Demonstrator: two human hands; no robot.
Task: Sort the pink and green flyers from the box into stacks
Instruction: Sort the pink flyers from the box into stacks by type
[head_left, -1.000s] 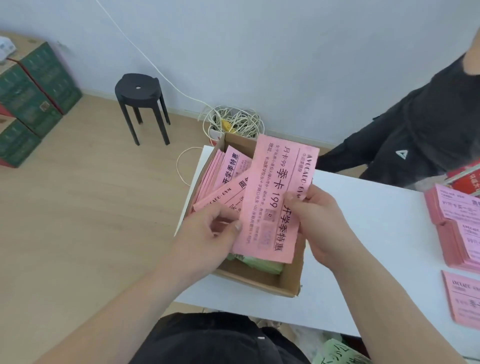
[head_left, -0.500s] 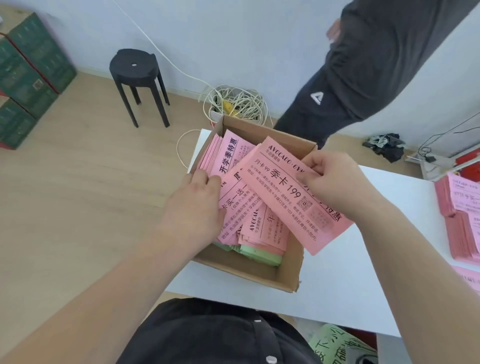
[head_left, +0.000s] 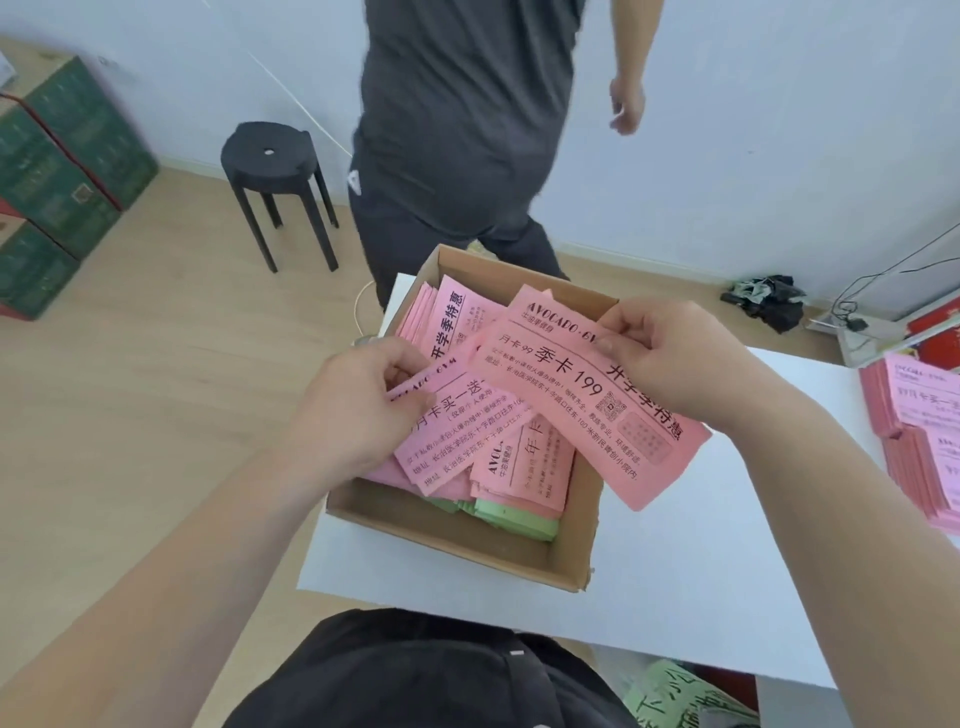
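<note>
A cardboard box (head_left: 457, 540) sits at the left end of the white table (head_left: 701, 597), filled with loose pink flyers (head_left: 524, 462) over a few green flyers (head_left: 514, 512). My right hand (head_left: 670, 358) holds a pink flyer (head_left: 587, 415) above the box's right side, pinched near its upper edge. My left hand (head_left: 353, 410) pinches the corner of another pink flyer (head_left: 447, 415) still lying in the box. Stacks of pink flyers (head_left: 919, 436) lie at the table's right edge.
Another person in dark clothes (head_left: 467, 135) stands just behind the box. A black stool (head_left: 275, 176) stands on the wooden floor at the left, with green cartons (head_left: 57, 182) beyond it. Green printed paper (head_left: 685, 696) shows below the table's near edge.
My left hand went from resting on the pile to pinching a flyer's corner. My right hand kept its flyer, now tilted across the box. The other person walked from the right to behind the box.
</note>
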